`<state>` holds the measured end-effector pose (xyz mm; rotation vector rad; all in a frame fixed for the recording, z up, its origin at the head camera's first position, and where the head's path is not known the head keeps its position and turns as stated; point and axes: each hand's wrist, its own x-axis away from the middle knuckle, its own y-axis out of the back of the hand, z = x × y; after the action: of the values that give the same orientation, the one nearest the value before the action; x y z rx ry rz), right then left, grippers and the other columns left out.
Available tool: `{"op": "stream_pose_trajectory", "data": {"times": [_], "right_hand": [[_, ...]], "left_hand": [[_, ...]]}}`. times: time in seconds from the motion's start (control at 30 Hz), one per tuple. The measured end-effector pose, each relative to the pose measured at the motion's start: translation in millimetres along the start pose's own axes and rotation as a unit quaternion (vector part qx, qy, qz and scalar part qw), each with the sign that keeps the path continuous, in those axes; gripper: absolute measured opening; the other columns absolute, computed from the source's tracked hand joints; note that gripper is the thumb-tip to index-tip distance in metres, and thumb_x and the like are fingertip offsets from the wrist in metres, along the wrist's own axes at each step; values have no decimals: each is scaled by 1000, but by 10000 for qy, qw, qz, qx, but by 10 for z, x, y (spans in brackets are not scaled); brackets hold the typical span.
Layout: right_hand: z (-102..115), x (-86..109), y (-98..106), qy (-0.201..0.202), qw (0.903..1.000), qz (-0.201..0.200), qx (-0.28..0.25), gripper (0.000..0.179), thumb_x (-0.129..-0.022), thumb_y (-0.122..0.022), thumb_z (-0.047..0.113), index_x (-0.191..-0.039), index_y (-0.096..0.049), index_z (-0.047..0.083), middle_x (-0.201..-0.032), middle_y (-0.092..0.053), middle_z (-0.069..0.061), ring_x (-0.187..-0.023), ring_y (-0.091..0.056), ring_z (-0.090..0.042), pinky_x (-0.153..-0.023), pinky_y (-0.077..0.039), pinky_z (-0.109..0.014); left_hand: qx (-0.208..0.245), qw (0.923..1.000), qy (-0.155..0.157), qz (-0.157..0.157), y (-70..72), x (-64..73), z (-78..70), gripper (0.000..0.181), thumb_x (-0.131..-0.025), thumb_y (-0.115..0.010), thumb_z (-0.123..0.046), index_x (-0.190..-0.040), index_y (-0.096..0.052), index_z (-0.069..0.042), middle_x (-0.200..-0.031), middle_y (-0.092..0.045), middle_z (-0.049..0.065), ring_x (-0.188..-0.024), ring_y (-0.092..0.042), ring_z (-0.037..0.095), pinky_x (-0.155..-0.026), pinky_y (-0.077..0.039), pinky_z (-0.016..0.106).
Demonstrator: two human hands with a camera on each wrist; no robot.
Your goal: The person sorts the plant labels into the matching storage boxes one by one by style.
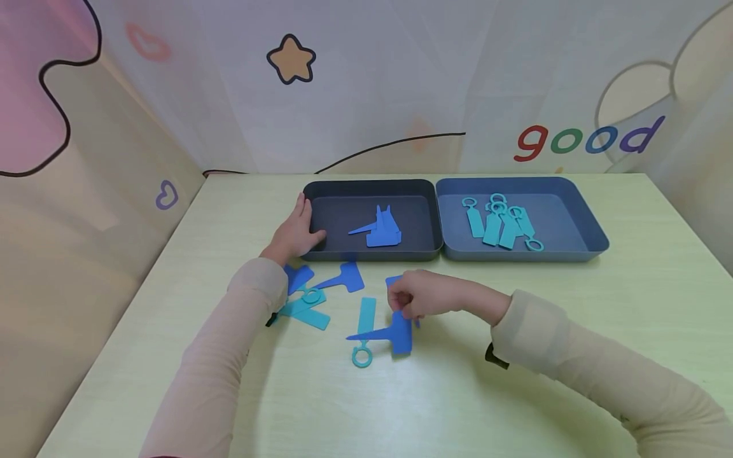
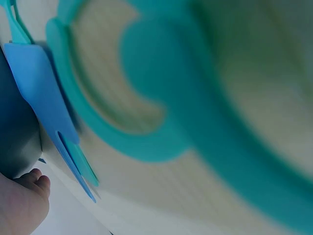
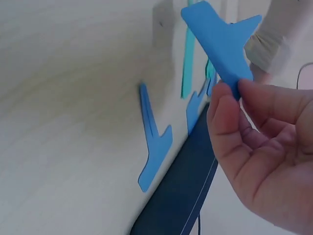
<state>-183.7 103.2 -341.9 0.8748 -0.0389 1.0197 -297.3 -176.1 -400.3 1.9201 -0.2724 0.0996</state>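
Note:
My right hand (image 1: pixel 426 294) pinches a blue T-shaped plant label (image 1: pixel 402 334) by one end of its head, between thumb and fingertips. The label is raised above the table, its pointed stem toward the left. Below that stem lies a teal ring-ended tag (image 1: pixel 366 315). Another blue label (image 3: pixel 155 152) lies on the table, partly hidden by this hand in the head view. My left hand (image 1: pixel 294 232) rests at the left end of the black tray (image 1: pixel 338 254), fingers extended along its side, thumb near the front edge. Several blue labels (image 1: pixel 382 230) lie inside that tray.
A blue-grey tray (image 1: pixel 578 222) adjoins the black one on the right, with several teal tags (image 1: pixel 492 228) in it. In front of the black tray lie a blue label (image 1: pixel 350 277) and, near the left wrist, overlapping teal tags (image 1: pixel 312 317). Behind stands a printed curtain (image 1: pixel 366 95).

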Motion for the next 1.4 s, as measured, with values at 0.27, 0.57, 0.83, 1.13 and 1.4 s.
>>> {"op": "stream_pose_trajectory", "data": {"times": [0.27,0.57,0.83,1.13,1.4], "right_hand": [[-88,-56,223,65,9912,-217,-1301,4,-92,-58,-4,-93,-59,-1,-75,-56,-1,-68,-54,-15,-69,-50,-26],[-210,-202,465,-182,9550,-1461,-2575,16,-96,-57,-1,-109,-60,-9,-78,-64,1,-75,-63,-18,-72,-55,-23],[-302,-413,587,-644,8913,-2558,-3687,26,-98,-53,1,-122,-57,-9,-80,-62,1,-70,-61,-11,-68,-53,-17],[-512,-653,609,-1125,8495,-2986,-4202,35,-99,-53,4,-131,-55,-8,-80,-61,1,-65,-61,-7,-65,-53,-14],[-623,-793,610,-1319,8148,-3114,-4709,36,-98,-54,2,-133,-54,-8,-77,-61,0,-62,-62,-8,-62,-53,-15]], "left_hand": [[-86,9999,-27,-68,-2,33,-17,85,-99,-49,-37,-156,1,2,-166,14,15,-154,-6,31,-123,-20,44],[-29,10000,-49,-59,0,28,-2,85,-99,-49,-37,-156,1,2,-165,14,14,-154,-6,31,-123,-20,45],[-32,10000,-33,-63,6,27,-10,85,-99,-49,-37,-156,1,2,-165,14,15,-154,-7,32,-123,-20,45],[-43,10000,-13,-74,11,37,-22,85,-99,-50,-37,-156,1,2,-166,13,15,-154,-8,32,-123,-20,45],[-7,10000,-40,-64,6,36,-27,85,-99,-49,-37,-156,1,2,-165,14,14,-154,-7,32,-123,-19,45]]}}
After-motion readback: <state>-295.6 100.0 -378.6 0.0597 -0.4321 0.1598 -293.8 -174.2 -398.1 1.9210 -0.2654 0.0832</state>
